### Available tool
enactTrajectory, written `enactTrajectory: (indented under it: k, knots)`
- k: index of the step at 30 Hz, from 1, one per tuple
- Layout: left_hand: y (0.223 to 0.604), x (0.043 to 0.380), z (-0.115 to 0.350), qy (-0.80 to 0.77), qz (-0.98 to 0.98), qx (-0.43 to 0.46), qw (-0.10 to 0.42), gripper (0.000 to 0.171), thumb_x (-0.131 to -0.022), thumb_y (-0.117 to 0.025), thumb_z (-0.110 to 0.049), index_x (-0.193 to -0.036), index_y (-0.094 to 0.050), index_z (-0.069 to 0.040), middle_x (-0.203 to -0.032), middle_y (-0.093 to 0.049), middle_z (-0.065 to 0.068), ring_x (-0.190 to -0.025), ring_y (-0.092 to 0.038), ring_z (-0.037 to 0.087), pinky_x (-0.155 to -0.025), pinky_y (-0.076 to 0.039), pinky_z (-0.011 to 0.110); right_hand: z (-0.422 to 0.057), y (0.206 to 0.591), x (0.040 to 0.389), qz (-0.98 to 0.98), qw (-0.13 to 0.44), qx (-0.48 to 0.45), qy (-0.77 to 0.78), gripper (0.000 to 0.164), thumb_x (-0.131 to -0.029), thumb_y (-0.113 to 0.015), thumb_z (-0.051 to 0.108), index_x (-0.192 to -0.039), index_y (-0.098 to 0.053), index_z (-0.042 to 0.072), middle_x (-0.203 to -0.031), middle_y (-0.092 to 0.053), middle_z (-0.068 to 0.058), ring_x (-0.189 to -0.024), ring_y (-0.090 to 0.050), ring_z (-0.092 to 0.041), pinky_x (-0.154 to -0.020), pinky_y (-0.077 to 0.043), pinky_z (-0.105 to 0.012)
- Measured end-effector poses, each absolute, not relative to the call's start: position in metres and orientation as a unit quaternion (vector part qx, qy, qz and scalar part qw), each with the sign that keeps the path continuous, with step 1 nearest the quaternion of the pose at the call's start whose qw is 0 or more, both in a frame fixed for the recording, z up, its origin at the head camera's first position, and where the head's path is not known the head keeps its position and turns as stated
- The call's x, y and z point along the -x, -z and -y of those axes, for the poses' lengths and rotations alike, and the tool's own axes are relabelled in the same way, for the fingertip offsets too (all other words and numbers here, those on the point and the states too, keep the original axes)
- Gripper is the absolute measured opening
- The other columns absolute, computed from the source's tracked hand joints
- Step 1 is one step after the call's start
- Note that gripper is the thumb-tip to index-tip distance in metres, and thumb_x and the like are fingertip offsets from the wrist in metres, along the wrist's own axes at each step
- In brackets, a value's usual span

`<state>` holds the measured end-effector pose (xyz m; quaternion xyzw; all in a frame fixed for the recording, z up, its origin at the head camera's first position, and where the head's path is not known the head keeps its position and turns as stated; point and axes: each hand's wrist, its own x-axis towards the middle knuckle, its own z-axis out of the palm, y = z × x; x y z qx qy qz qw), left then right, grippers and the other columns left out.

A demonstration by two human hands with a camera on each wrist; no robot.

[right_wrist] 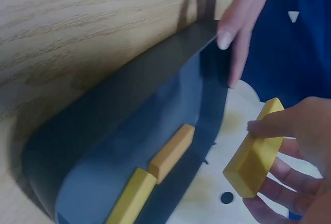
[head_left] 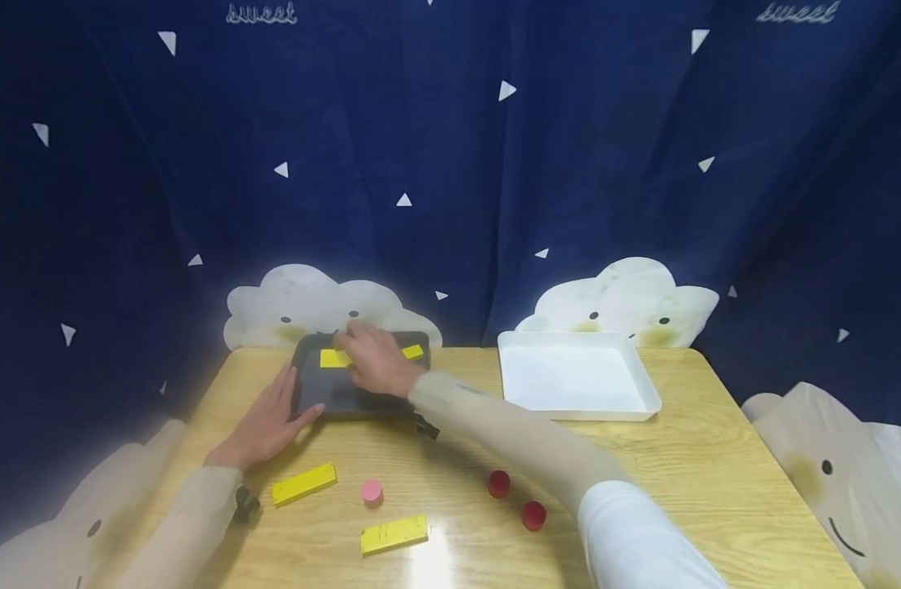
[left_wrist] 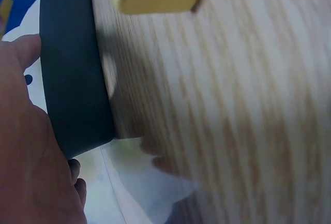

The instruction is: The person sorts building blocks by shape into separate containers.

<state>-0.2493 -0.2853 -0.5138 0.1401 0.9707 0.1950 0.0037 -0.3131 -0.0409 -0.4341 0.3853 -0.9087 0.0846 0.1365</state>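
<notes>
My right hand (head_left: 376, 357) reaches over the dark grey tray (head_left: 362, 414) at the back left of the table. Thumb and fingers pinch a yellow block (right_wrist: 256, 157), which hangs above the tray's far side. Inside the tray lie a yellow block (right_wrist: 132, 197) and a more orange-looking block (right_wrist: 172, 151), end to end along the far wall. My left hand (head_left: 268, 419) rests against the tray's near left corner. Its thumb touches the front wall and its extended fingers lie along the left side.
Nearer me lie two yellow blocks (head_left: 304, 484) (head_left: 394, 535), a pink round piece (head_left: 372, 492) and two red round pieces (head_left: 499, 483) (head_left: 534, 515). A white tray (head_left: 578, 415) stands at the back right. Behind the table hangs a dark blue curtain (head_left: 450, 164).
</notes>
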Motion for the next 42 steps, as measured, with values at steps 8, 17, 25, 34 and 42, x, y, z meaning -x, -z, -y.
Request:
enactTrajectory:
  k: [8,17,25,34,42]
  knots:
    - [0.516,0.250,0.287,-0.198,-0.970,-0.143,0.000,0.105,-0.107,-0.049,-0.066,-0.167,-0.008,0.010,-0.176,-0.004,0.032,-0.161,-0.012,0.053,-0.129,-0.016,0.068,0.057,0.453,0.324,0.928,0.112,-0.348,-0.064,0.042,-0.088,-0.081,0.007,-0.127,-0.070,0.016,-0.115,-0.062,-0.001,-0.104,-0.061,-0.015,-0.074,-0.055,-0.022]
    - [0.516,0.250,0.287,-0.199,-0.969,-0.148,0.000,0.104,-0.108,-0.049,-0.064,-0.166,-0.007,0.012,-0.175,-0.003,0.034,-0.160,-0.011,0.054,-0.129,-0.016,0.068,0.068,0.476,0.326,0.943,0.080,-0.322,-0.014,0.041,-0.096,-0.077,0.013,-0.136,-0.068,0.018,-0.126,-0.065,-0.001,-0.114,-0.064,-0.017,-0.085,-0.061,-0.029]
    - [0.517,0.250,0.286,-0.197,-0.969,-0.148,-0.005,0.104,-0.108,-0.049,-0.064,-0.166,-0.008,0.012,-0.175,-0.004,0.034,-0.160,-0.012,0.054,-0.129,-0.016,0.068,0.073,0.487,0.332,0.950,0.075,-0.305,0.004,0.045,-0.096,-0.077,0.013,-0.140,-0.067,0.020,-0.126,-0.065,0.000,-0.115,-0.064,-0.017,-0.087,-0.061,-0.030]
    - [0.516,0.249,0.286,-0.198,-0.970,-0.142,0.001,0.104,-0.108,-0.048,-0.064,-0.167,-0.006,0.011,-0.175,-0.003,0.033,-0.161,-0.010,0.053,-0.129,-0.015,0.067,0.077,0.500,0.340,0.953,0.070,-0.293,0.018,0.048,-0.097,-0.077,0.016,-0.143,-0.066,0.019,-0.123,-0.065,-0.001,-0.114,-0.065,-0.019,-0.086,-0.061,-0.032]
    - [0.516,0.249,0.286,-0.197,-0.969,-0.147,-0.004,0.103,-0.108,-0.050,-0.062,-0.166,-0.009,0.012,-0.174,-0.005,0.035,-0.160,-0.013,0.055,-0.128,-0.017,0.068,0.079,0.501,0.338,0.951,0.079,-0.297,0.017,0.048,-0.097,-0.078,0.016,-0.144,-0.067,0.020,-0.123,-0.066,-0.001,-0.114,-0.065,-0.018,-0.088,-0.061,-0.031]
